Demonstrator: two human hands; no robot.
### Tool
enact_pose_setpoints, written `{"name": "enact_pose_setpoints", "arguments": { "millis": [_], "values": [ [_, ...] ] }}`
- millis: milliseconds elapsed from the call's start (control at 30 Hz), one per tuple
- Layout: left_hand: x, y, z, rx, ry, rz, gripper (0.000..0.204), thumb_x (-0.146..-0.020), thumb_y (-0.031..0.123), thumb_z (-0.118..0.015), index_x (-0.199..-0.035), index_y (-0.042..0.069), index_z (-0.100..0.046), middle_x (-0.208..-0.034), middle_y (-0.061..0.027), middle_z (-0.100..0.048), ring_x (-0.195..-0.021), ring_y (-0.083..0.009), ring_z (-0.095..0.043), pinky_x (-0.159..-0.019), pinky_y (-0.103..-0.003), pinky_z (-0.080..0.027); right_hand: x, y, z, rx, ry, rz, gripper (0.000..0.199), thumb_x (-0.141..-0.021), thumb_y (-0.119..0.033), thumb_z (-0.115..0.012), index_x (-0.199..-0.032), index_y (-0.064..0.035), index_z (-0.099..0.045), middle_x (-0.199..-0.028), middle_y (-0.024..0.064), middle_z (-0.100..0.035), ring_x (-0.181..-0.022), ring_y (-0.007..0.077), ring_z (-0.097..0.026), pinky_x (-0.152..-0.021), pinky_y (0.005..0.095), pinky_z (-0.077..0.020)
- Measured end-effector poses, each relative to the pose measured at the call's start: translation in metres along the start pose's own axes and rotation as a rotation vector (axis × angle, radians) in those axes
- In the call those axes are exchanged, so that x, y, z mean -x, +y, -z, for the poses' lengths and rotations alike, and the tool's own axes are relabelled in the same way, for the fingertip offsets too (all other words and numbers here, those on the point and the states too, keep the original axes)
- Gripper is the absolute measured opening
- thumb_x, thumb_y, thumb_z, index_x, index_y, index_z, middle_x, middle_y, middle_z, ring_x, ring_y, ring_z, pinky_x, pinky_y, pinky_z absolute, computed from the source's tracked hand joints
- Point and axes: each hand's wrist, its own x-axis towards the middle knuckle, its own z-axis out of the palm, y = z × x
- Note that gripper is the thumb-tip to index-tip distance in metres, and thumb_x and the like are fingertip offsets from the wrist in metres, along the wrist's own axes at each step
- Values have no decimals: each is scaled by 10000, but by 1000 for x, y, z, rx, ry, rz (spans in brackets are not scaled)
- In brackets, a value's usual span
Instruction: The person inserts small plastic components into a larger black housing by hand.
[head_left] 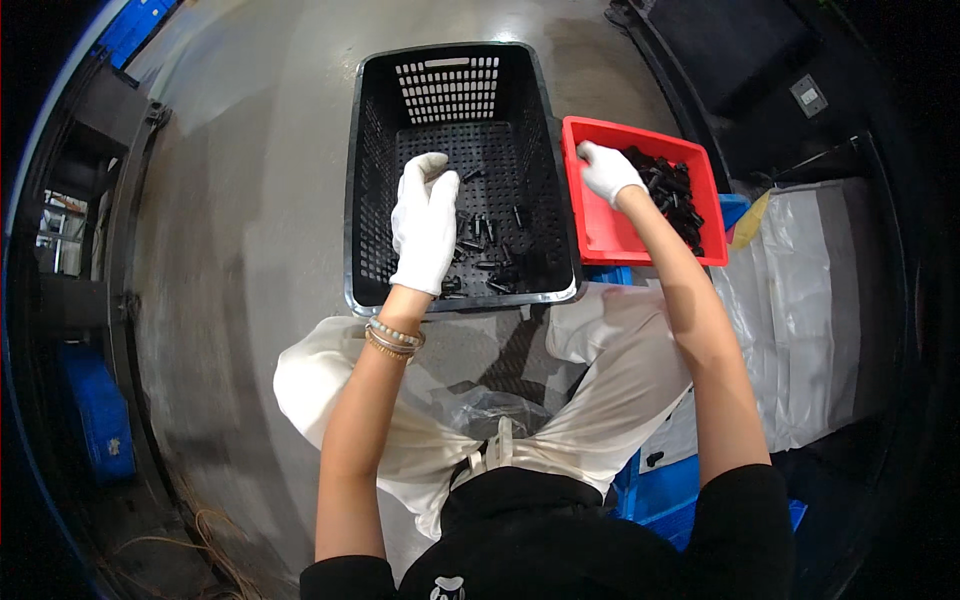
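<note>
The white-gloved left hand (424, 222) hovers over the black perforated plastic crate (372, 170), fingers curled, possibly holding something. The gloved right hand (608, 170) dips into the red plastic bin (598, 232) at three o'clock, beside small black plastic parts (672, 195); grab modest handfuls.

Both arms bare, reaching forward from near edge. Left hand (425, 222) in white glove, arm nearly straight, fingers curled loosely at the tip, back of hand up; can't tell if it grips anything. Bracelets on left wrist (394, 338). Right hand (608, 170) also white-gloved, farther out and to the right, forearm angled left, fingers bent down, grip hidden.
</note>
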Motion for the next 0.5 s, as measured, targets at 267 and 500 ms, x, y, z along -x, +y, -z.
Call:
{"name": "enact_pose_setpoints", "arguments": {
  "millis": [267, 500],
  "values": [
    [11, 10, -1, 62, -331, 9, 239, -871, 113, -534, -1084, 4, -546, -998, -100, -619, -914, -148, -596, -813, -271, -465, 66, 97, 31, 104, -783, 87, 455, -628, -150, -607, -1080, -128, -645, -1072, 133, -642, -981, 291, -608, -853, 348, -480],
    [13, 13, -7, -6, -481, 9, 228, -895, 113, -498, -1094, 6, -530, -990, -68, -608, -919, -121, -561, -849, -258, -442, 146, 116, 27, 133, -618, -67, 491, -631, -48, -533, -1088, -174, -661, -979, 184, -641, -926, 326, -620, -826, 379, -489]
  ]
}}
